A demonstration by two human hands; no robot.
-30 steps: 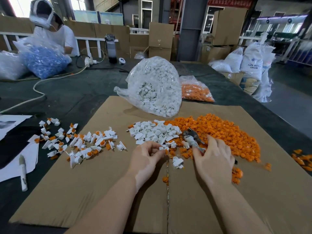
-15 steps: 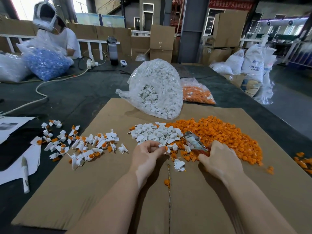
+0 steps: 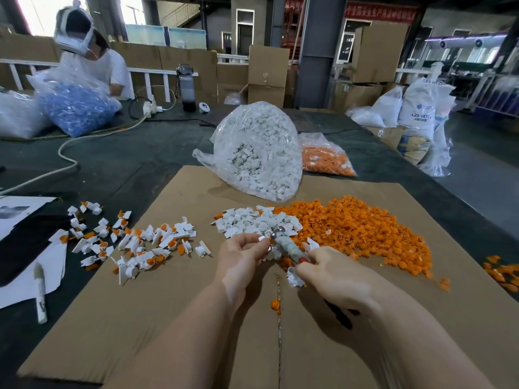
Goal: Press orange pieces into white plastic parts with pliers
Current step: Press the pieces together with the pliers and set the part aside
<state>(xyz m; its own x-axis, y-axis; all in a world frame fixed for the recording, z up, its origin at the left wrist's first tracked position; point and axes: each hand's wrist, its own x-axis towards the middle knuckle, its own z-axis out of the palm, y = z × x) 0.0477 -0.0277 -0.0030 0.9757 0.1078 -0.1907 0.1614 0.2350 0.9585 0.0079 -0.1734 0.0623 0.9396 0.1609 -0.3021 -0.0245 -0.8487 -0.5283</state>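
Observation:
My right hand grips the pliers, whose jaws point up-left toward my left hand. My left hand pinches a small white plastic part right at the plier jaws. Just beyond my hands lies a heap of loose white parts, and to its right a wide pile of orange pieces. A spread of white parts fitted with orange pieces lies at the left. All of it rests on a cardboard sheet.
A clear bag of white parts and a bag of orange pieces stand behind the piles. Papers and a marker lie at the left. Across the dark table a person handles a bag of blue parts. Stray orange pieces lie at the right edge.
My right hand has lifted the pliers off the orange pile and swung their jaws left to the white part in my left hand. My left hand has risen slightly.

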